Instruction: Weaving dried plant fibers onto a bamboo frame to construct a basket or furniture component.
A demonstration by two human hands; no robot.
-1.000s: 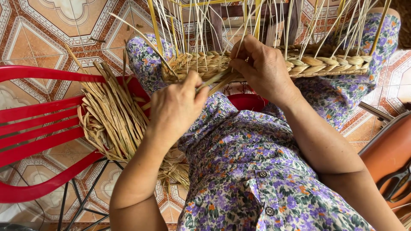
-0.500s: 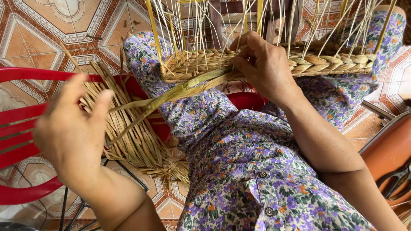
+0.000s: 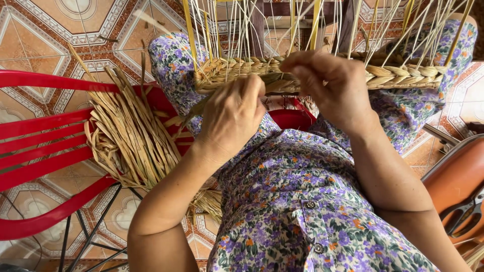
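Note:
A half-woven straw basket (image 3: pixel 403 75) lies across my knees, with many thin upright stakes rising from its braided rim. My left hand (image 3: pixel 233 117) is closed on a flat green-brown straw strand (image 3: pixel 196 108) just under the rim's left part. My right hand (image 3: pixel 334 90) pinches the weave at the middle of the rim, fingers curled over the braid. Both hands sit close together above my flowered dress.
A bundle of loose straw strands (image 3: pixel 128 136) rests on a red plastic chair (image 3: pixel 45 151) at my left. At the right edge an orange seat (image 3: pixel 456 181) carries a pair of scissors (image 3: pixel 466 211). Patterned floor tiles (image 3: pixel 60 30) lie beneath.
My left hand, which had swung out left pulling the strand, has come back up to the rim beside my right hand. The right hand has stayed on the weave.

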